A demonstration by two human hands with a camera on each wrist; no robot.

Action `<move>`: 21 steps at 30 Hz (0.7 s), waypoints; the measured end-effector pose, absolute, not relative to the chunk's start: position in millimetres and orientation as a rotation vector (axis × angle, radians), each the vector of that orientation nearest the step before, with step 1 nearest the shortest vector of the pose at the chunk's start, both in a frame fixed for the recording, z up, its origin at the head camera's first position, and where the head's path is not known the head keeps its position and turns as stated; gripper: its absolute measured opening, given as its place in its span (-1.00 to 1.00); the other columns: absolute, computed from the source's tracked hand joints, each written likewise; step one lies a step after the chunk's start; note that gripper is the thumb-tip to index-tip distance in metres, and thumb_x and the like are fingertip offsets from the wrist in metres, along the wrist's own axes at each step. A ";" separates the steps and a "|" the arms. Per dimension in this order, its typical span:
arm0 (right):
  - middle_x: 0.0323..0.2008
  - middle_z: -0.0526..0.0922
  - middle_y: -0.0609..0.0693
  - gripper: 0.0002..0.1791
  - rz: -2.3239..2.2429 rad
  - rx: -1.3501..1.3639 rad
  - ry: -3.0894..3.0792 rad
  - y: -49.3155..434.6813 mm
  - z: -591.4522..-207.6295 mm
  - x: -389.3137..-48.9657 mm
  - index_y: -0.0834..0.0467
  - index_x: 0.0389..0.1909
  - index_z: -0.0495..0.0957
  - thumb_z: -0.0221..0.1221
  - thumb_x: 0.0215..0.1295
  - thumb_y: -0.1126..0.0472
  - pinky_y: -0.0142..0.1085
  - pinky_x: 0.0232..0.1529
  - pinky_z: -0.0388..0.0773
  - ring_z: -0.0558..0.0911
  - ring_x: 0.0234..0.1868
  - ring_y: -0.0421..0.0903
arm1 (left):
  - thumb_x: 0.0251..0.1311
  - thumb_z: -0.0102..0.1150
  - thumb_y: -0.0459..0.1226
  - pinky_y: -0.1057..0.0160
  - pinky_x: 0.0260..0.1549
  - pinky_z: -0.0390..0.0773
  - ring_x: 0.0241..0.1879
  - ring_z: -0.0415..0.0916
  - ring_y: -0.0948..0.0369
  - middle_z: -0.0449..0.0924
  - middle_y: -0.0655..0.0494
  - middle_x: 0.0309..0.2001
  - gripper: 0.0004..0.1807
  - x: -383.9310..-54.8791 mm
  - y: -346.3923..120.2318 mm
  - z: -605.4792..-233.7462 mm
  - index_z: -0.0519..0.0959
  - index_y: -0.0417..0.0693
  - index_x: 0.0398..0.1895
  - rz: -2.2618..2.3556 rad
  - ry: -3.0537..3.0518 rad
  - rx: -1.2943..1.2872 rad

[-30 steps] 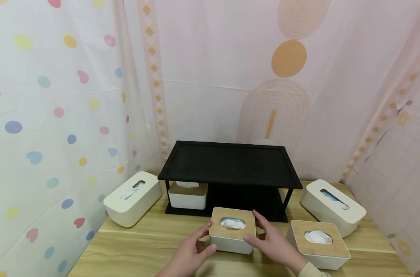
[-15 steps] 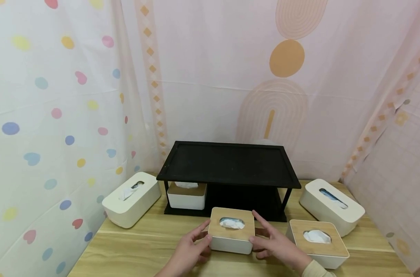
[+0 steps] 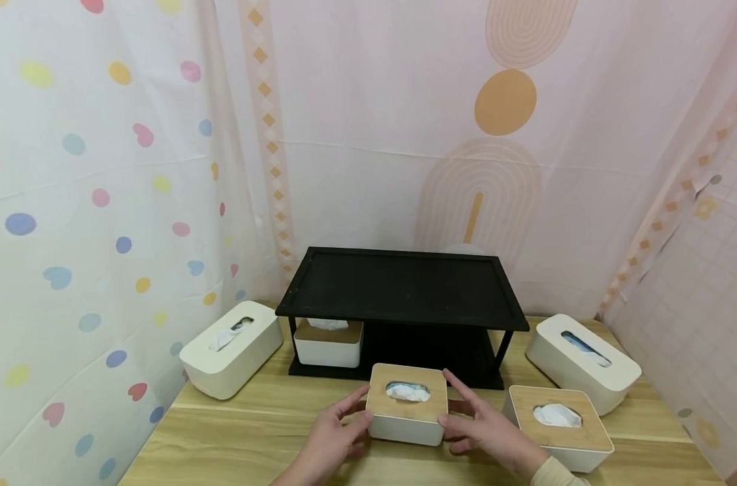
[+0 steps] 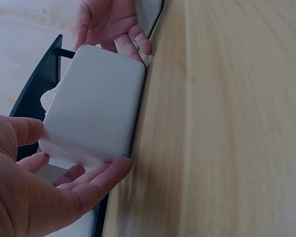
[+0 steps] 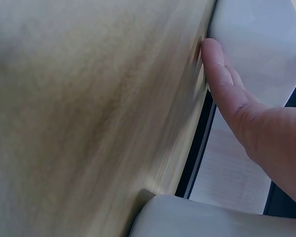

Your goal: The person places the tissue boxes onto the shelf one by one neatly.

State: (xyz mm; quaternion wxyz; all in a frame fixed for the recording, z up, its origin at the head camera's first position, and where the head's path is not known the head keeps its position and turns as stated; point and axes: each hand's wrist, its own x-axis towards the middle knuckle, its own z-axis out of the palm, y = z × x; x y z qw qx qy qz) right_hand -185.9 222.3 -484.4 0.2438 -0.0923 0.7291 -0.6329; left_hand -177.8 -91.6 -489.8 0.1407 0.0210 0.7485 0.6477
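Observation:
A square tissue box with a white body and a wooden lid sits in front of the black rack, tissue showing in its oval slot. My left hand is at its left side, thumb by the front corner and fingers along the wall. On the opposite side, my right hand touches the box, index finger extended towards the back corner. The left wrist view shows the box's plain white front between both hands, fingers mostly straight. In the right wrist view, the right fingers lie against the white wall.
A black two-level rack stands behind, with another wooden-lidded tissue box on its lower left. To the left is a long cream tissue box. At the right are another long one and a wooden-lidded box near the right forearm.
Over the last second, both thumbs have moved from the lid's edge area to the box's front corners, and the fingers have settled lower along its sides. The box has hardly moved.

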 end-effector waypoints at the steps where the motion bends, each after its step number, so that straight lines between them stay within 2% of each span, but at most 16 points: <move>1: 0.53 0.06 0.71 0.03 -1.729 -0.252 1.991 222.3 -484.3 -185.6 -0.12 0.78 -0.30 0.21 0.60 -0.02 0.05 0.06 0.77 0.73 0.14 0.12 | 0.53 0.25 -0.12 0.03 -0.18 0.80 0.01 0.68 0.10 0.42 -0.38 0.46 -0.32 -178.4 -91.2 -489.7 0.34 0.04 0.64 1.876 2.160 0.065; 8: 0.52 0.08 0.70 0.03 -1.729 -0.247 1.999 221.5 -482.9 -183.6 -0.11 0.78 -0.29 0.21 0.60 -0.02 0.04 0.06 0.77 0.73 0.14 0.11 | 0.45 0.22 -0.24 -0.03 -0.11 0.80 0.14 0.63 0.03 0.32 -0.40 0.52 -0.24 -186.3 -89.9 -490.8 0.27 0.10 0.69 1.893 2.146 0.160; 12: 0.52 0.08 0.71 0.03 -1.730 -0.239 2.008 220.0 -481.9 -182.8 -0.10 0.78 -0.29 0.22 0.60 0.00 0.05 0.07 0.77 0.74 0.13 0.11 | 0.41 0.17 -0.31 -0.11 -0.07 0.80 0.22 0.57 -0.03 0.22 -0.46 0.55 -0.20 -192.7 -92.1 -493.2 0.22 0.06 0.71 1.914 2.073 0.221; 16: 0.52 0.07 0.71 0.03 -1.744 -0.233 1.997 219.5 -481.5 -183.0 -0.09 0.78 -0.28 0.23 0.60 0.01 0.07 0.07 0.77 0.74 0.14 0.12 | 0.37 0.17 -0.33 -0.13 -0.06 0.80 0.34 0.50 -0.17 0.20 -0.48 0.56 -0.19 -197.4 -93.4 -496.7 0.23 0.06 0.70 1.927 2.051 0.225; 21: 0.53 0.05 0.70 0.04 -1.767 -0.232 1.978 220.1 -481.4 -183.5 -0.10 0.78 -0.28 0.24 0.59 0.03 0.06 0.07 0.78 0.74 0.14 0.11 | 0.35 0.18 -0.33 -0.13 -0.05 0.79 0.39 0.45 -0.23 0.19 -0.46 0.57 -0.18 -199.8 -93.1 -497.5 0.24 0.08 0.69 1.947 2.024 0.203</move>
